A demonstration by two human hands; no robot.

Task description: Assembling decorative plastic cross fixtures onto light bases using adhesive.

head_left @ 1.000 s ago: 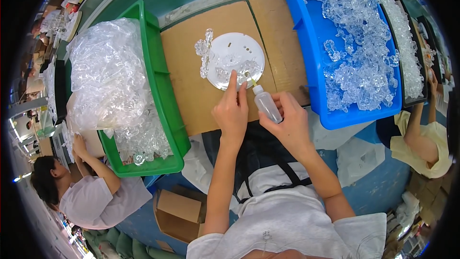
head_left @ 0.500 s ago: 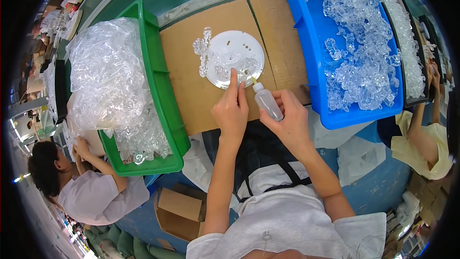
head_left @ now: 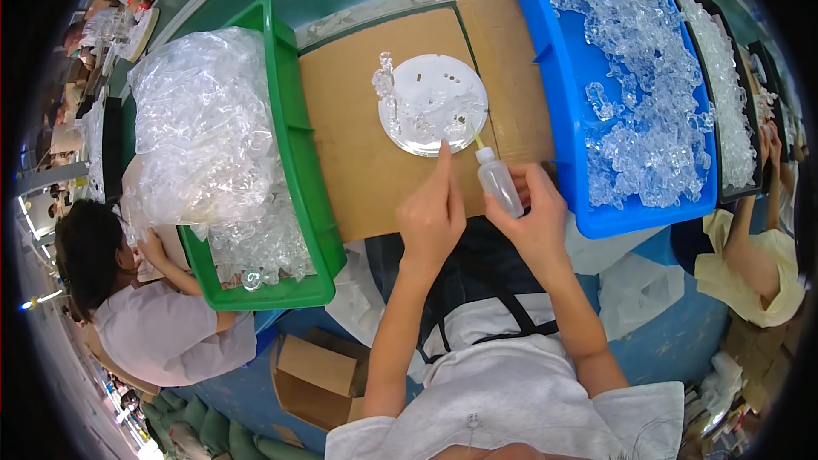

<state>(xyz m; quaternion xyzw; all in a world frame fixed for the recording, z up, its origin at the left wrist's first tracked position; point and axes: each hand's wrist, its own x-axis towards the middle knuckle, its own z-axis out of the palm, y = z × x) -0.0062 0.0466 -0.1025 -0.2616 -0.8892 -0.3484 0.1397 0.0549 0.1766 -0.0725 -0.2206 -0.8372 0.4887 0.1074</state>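
**Bottle (head_left: 500,187) held beside white disc (head_left: 436,87)**

Right of centre, the right hand (head_left: 538,211) grips the bottle, its thin tip by the disc's lower right. At centre, the left hand (head_left: 433,215) reaches its forefinger to the rim; whether it pinches anything, I cannot tell. Clear pieces (head_left: 463,111) blur together on the disc. Upper right, the frame cuts off a blue tub (head_left: 558,77).

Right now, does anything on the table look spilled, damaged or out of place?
No spill or damage stands out. Only one clear plastic piece looks slightly askew: it sticks out past the left rim of the white plate, over the cardboard.
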